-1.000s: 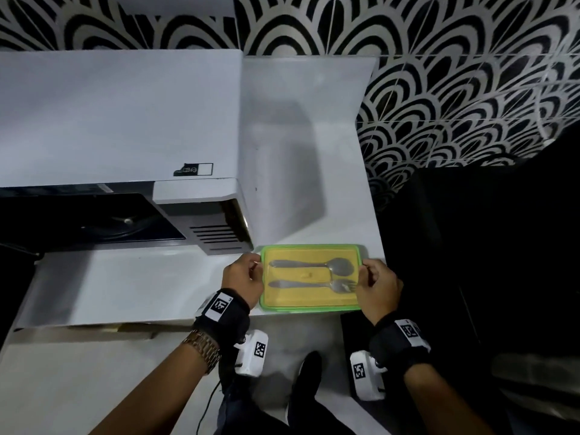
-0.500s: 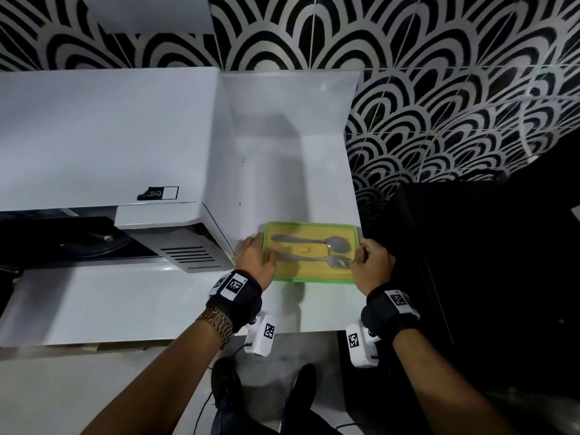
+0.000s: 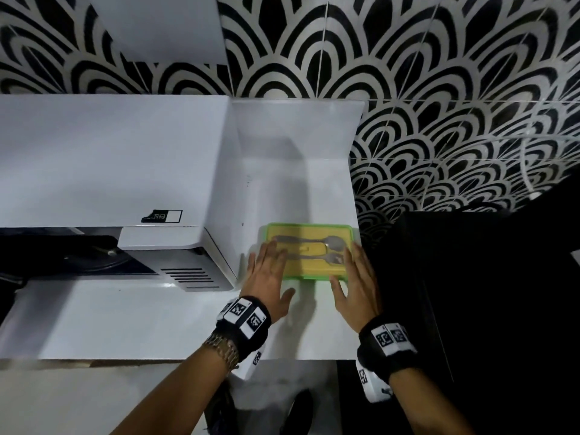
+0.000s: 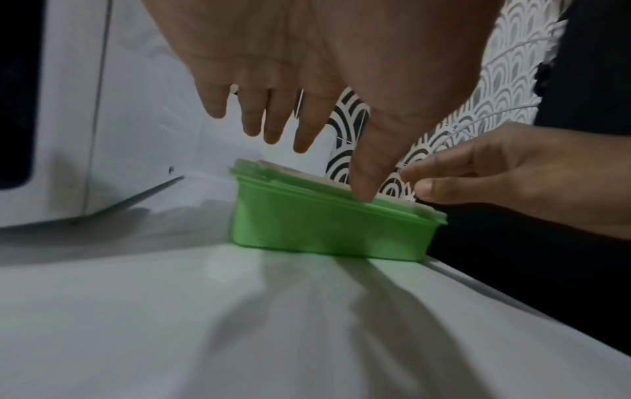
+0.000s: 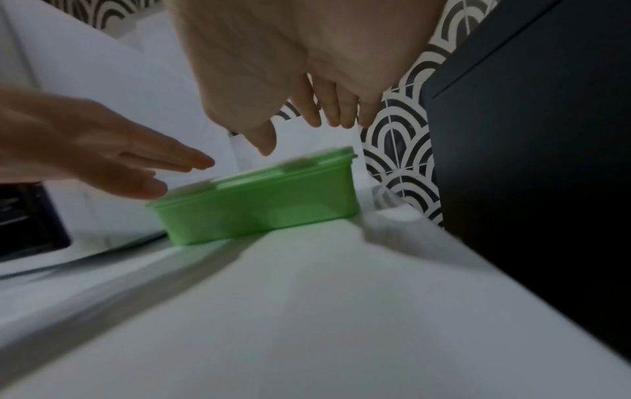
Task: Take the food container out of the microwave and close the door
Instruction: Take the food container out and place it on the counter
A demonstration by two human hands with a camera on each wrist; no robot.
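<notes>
The green food container [image 3: 314, 262] with a yellow lid stands on the white counter [image 3: 125, 318], just right of the white microwave [image 3: 110, 158]. A spoon [image 3: 334, 243] and a fork [image 3: 332, 259] lie in its lid. My left hand [image 3: 265, 271] hovers flat over its left end, fingers straight, holding nothing. Just as flat, my right hand [image 3: 357, 277] is at its right end. Both wrist views show the container [image 4: 324, 232] [image 5: 259, 213] resting on the counter with the fingers above it. The microwave's dark cavity [image 3: 78, 259] with its turntable is uncovered.
A tall black unit [image 3: 470, 293] stands close against the counter's right side. Black-and-white patterned tiles [image 3: 439, 89] cover the wall behind. The counter's front edge [image 3: 157, 359] runs below my wrists. A white cabinet [image 3: 163, 26] hangs above the microwave.
The container went farther back on the counter and came to rest. Both hands, which gripped its ends, have let go and spread flat.
</notes>
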